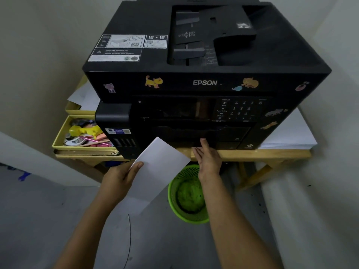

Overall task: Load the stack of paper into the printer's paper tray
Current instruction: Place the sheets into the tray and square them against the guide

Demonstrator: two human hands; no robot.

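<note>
A large black Epson printer (204,82) with animal stickers stands on a wooden table (272,154). My left hand (120,177) grips a stack of white paper (157,167), held tilted in front of the printer's lower left corner. My right hand (207,158) rests at the bottom front of the printer, its fingers tucked under the closed paper tray (194,141) and the thumb against the tray's face. I cannot tell how firmly it grips.
A yellow box (64,140) full of pens and small items sits left of the printer. More white paper (291,136) is piled at the right of the table. A green mesh bin (186,195) stands on the floor under the table's edge.
</note>
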